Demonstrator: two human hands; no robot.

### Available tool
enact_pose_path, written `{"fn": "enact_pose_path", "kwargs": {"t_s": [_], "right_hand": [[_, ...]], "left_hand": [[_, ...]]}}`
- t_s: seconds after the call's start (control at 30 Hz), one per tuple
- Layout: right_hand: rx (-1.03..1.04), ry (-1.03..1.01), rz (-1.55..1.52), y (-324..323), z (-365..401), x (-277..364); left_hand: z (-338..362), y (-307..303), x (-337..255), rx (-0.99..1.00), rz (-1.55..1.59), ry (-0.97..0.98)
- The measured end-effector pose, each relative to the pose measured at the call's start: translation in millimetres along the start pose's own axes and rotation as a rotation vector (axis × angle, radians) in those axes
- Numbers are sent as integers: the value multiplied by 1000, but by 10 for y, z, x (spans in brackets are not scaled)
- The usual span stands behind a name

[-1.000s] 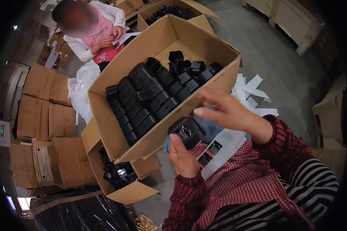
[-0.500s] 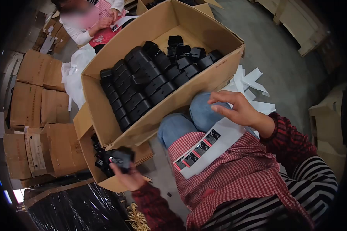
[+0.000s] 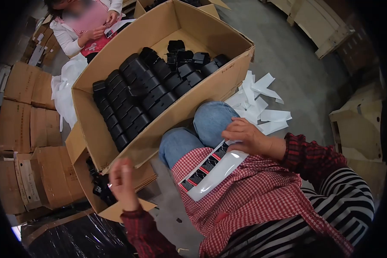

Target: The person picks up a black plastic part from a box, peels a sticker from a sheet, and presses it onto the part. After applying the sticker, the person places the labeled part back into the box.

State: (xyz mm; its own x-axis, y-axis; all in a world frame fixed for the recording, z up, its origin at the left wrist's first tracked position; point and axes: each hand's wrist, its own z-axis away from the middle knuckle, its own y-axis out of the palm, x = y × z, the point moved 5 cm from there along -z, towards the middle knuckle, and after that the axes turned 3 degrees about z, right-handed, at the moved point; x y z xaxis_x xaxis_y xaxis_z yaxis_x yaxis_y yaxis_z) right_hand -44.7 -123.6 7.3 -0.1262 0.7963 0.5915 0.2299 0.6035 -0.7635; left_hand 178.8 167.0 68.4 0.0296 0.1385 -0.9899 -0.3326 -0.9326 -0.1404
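Observation:
A white backing strip with several black-and-red stickers (image 3: 208, 165) lies across my lap on the checked apron. My right hand (image 3: 251, 137) is at the strip's upper end, its fingers bent and closed on it; the fingertips partly hide the top sticker. My left hand (image 3: 123, 182), smeared by motion, is raised beside the near corner of the large cardboard box, above a lower carton (image 3: 88, 174). No black part shows in it, and its fingers look apart. Dark plastic parts (image 3: 101, 185) lie in that lower carton.
The large open cardboard box (image 3: 159, 118) before my knees holds rows of black plastic parts (image 3: 137, 88). White paper strips (image 3: 260, 101) litter the floor at right. Stacked cartons (image 3: 26, 103) stand left. Across the box, another person's hands (image 3: 101, 28) hold a similar strip.
The black part that was in my left hand is no longer in it, and that hand has risen. My right hand has come down onto the sticker strip. The view has shifted slightly.

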Motion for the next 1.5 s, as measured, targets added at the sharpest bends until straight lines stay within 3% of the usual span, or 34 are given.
{"fn": "enact_pose_path", "kwargs": {"t_s": [0.03, 0.07, 0.13, 0.2, 0.33, 0.4, 0.47, 0.53, 0.67, 0.8, 0.87, 0.9, 1.0, 1.03, 1.07, 1.1, 1.17, 1.2, 1.27, 1.33, 1.4, 1.43, 1.5], "right_hand": [[-26, 1, 2, -9, -25, -14], [-15, -10, 6, -4, -53, -26], [-39, -36, -35, -25, -52, -35], [-36, -71, -38, -72, -73, -35], [-54, -161, -68, -158, -74, -74], [-71, -101, -83, -200, -82, -92], [-83, -45, -96, -227, -99, -105], [-204, -110, -259, -269, -130, -56], [-256, -159, -279, -276, -136, -54], [-223, -52, -412, -270, -56, -172], [-180, 54, -499, -261, -11, -249], [-180, 50, -505, -278, 9, -290], [-245, 487, -1120, -333, 123, -681], [-246, 483, -1122, -398, 122, -732], [-297, 437, -1092, -490, 105, -784], [-347, 393, -1059, -585, 87, -810], [-332, 386, -1014, -739, 0, -788], [-319, 326, -964, -830, -83, -730], [-306, 261, -917, -911, -241, -650], [-309, 137, -945, -913, -364, -547], [-280, 70, -941, -856, -473, -522], [-255, 46, -926, -843, -525, -481], [-219, 11, -922, -801, -601, -446]], "left_hand": [[152, 424, 33, 236, -40, 16], [300, 794, -55, 416, -373, 243], [529, 1349, -112, 569, -383, 411], [643, 1689, 2, 657, -370, 386], [670, 1931, 256, 712, -314, 230], [625, 1959, 354, 696, -321, 36], [630, 1991, 383, 697, -322, 15], [618, 2004, 411, 680, -329, -8], [564, 2012, 362, 697, -255, -171], [555, 1960, 546, 802, -149, -304], [560, 1960, 581, 788, -53, -210], [547, 1952, 591, 815, -170, -186], [598, 1973, 498, 762, -404, -45], [603, 1966, 448, 740, -490, -20], [575, 1990, 320, 750, -428, 174], [485, 1979, 224, 750, -426, 175], [176, 1883, -150, 672, -510, 549], [-75, 1806, -186, 586, -521, 553], [-768, 1654, -192, 418, -487, 294], [-1531, 1526, -19, 276, -735, 532], [-2182, 1436, 281, 229, -952, 569], [-2455, 1353, 455, 227, -950, 567], [-2894, 1288, 899, 459, -1215, 262]]}}
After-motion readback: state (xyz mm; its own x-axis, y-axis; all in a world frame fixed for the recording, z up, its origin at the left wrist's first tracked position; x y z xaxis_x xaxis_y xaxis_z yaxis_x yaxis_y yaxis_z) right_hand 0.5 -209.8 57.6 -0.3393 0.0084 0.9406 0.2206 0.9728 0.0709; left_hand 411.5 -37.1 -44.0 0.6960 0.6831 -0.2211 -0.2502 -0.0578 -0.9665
